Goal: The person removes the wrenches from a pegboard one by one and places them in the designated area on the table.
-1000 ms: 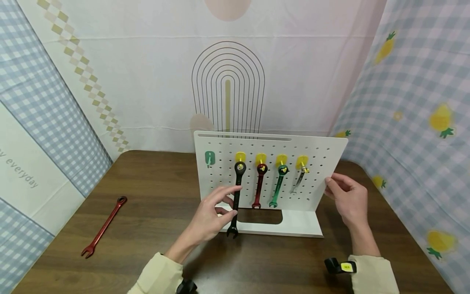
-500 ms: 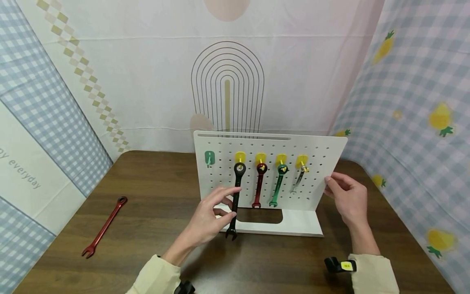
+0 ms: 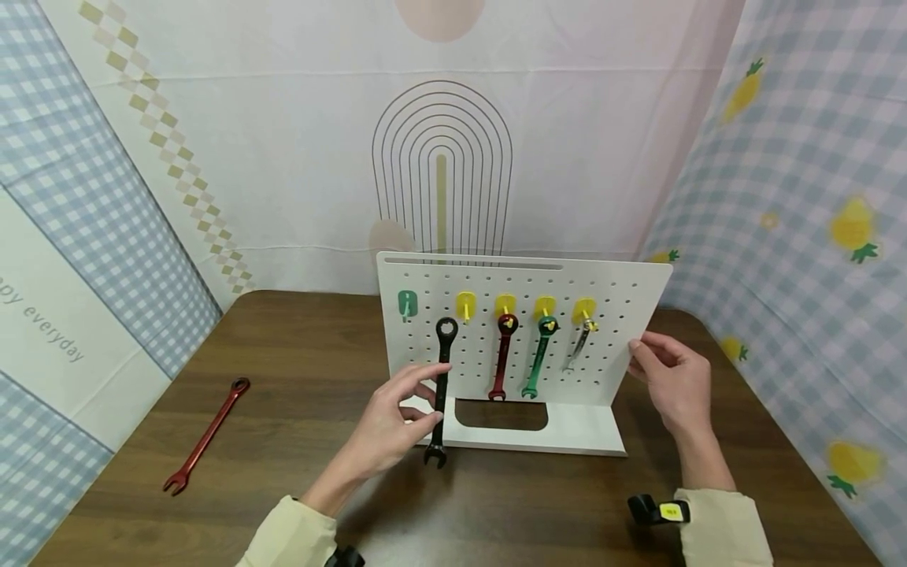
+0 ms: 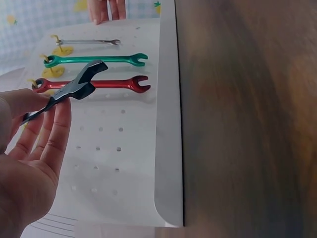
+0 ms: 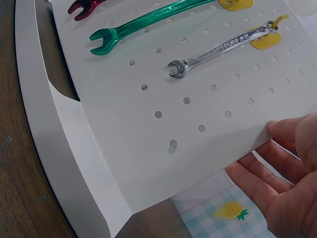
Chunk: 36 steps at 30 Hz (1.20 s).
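My left hand (image 3: 397, 413) pinches a black combination wrench (image 3: 441, 386) between thumb and fingers. It stands nearly upright, ring end up, in front of the white pegboard (image 3: 468, 268). In the left wrist view its open-end jaw (image 4: 84, 84) points away from the palm. A bare yellow hook (image 3: 465, 305) shows up and to the right of the ring. On other yellow hooks hang a red wrench (image 3: 501, 358), a green wrench (image 3: 540, 358) and a small silver wrench (image 5: 223, 49). My right hand (image 3: 673, 382) holds the board's right edge, thumb on the front, fingers behind.
A green hook (image 3: 407, 304) with nothing on it sits at the board's upper left. Another red wrench (image 3: 207, 437) lies on the wooden table (image 3: 305, 339) at the left. The board's white base (image 3: 581, 429) has a cut-out slot. Patterned cloths surround the table.
The black wrench has come off its yellow hook. My left hand has drawn it left and a little toward me. My right hand keeps its hold on the board.
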Motion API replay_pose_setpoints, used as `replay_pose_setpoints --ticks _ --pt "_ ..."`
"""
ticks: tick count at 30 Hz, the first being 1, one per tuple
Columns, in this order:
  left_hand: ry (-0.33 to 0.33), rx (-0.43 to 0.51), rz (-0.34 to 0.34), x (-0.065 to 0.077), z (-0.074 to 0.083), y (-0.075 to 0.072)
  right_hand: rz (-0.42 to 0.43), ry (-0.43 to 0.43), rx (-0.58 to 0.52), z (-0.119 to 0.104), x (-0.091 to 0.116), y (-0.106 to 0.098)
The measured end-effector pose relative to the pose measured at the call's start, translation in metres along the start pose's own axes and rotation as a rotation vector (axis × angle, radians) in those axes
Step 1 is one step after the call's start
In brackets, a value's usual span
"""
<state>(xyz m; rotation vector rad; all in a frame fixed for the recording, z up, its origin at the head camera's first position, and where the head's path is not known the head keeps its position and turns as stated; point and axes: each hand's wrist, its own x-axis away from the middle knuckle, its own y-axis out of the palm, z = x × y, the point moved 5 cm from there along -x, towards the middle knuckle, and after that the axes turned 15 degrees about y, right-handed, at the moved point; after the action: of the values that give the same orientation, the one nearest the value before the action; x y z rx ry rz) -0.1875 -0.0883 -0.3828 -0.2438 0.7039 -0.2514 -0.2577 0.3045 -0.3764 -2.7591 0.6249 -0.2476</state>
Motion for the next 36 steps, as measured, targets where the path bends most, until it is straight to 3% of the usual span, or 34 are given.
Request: replay_pose_setpoints --ticks 8,20,36 --pt "-0.085 0.002 -0.021 0.004 -0.007 -0.009 0.006 0.002 -0.002 0.000 -0.001 0.000" --pt "-0.161 -0.001 -0.041 0.014 -0.012 -0.021 0.003 -0.006 0.013 0.001 0.000 0.000" --pt "-0.190 -0.045 -0.072 0.027 -0.020 -0.039 -0.001 0.008 -0.003 0.001 -0.001 0.001"
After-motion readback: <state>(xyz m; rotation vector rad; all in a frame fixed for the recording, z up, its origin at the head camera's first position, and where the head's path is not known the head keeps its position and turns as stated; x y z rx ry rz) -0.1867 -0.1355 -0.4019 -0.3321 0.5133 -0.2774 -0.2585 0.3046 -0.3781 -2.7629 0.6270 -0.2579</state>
